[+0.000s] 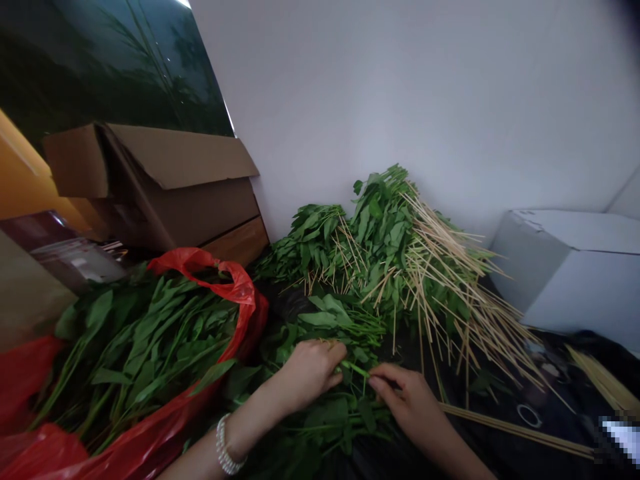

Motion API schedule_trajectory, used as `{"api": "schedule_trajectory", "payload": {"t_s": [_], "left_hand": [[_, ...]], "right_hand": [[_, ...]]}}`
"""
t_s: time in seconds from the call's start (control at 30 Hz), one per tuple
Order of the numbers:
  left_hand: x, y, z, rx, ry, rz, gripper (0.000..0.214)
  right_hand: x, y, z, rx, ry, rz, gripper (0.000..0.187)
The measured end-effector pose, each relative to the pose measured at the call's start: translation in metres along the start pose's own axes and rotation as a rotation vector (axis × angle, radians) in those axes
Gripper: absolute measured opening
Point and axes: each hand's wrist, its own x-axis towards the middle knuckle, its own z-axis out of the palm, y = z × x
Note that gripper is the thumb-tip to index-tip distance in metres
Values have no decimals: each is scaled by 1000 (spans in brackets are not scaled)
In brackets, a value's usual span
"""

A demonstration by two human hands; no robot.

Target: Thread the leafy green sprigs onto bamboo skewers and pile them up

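My left hand (pixel 311 371) is closed on a bunch of loose green leafy stems (pixel 334 320) lying on the dark surface. My right hand (pixel 407 398) pinches a green stem (pixel 356 369) between thumb and forefinger, right beside the left hand. A bead bracelet (pixel 225 453) sits on my left wrist. Behind the hands lies a big heap of leafy greens threaded on bamboo skewers (pixel 400 253), the sticks fanning out to the right.
A red plastic bag (pixel 235 287) full of leafy greens lies at the left. Cardboard boxes (pixel 170 187) stand behind it. A white foam box (pixel 575 267) is at the right. Loose bamboo skewers (pixel 520 430) lie near my right wrist.
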Motion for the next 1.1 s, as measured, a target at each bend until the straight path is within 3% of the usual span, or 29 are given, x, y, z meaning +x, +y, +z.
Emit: {"api": "schedule_trajectory", "payload": {"t_s": [0.13, 0.2, 0.27, 0.33, 0.43, 0.5, 0.63, 0.83, 1.0, 1.1], "left_hand": [[1, -32, -11, -306, 375, -346, 15], [0, -42, -24, -410, 519, -437, 19], [-2, -39, -33, -476, 452, -354, 20], [-3, -24, -34, -485, 271, -189, 20], [-2, 1, -24, -359, 19, 10, 17], [-1, 11, -17, -219, -65, 63, 13], [1, 17, -10, 1, -104, 114, 10], [0, 20, 0, 124, -65, 195, 11], [-3, 19, -3, -117, -30, 156, 3], [-4, 22, -6, -351, 15, 109, 11]], "right_hand": [[-1, 0, -3, -76, 43, -43, 28], [0, 0, -4, -93, 53, -51, 27], [1, -1, -3, -105, 47, -77, 26], [0, -1, 1, -130, 47, -119, 25], [-1, -2, 6, -201, 61, -171, 22], [-3, -1, 8, -259, 74, -197, 20], [-5, -1, 8, -389, 48, -260, 19], [-6, -5, 12, -444, -16, -247, 20], [-6, -13, 1, -131, -109, -222, 21], [-5, -22, -14, -15, -170, -186, 21]]}}
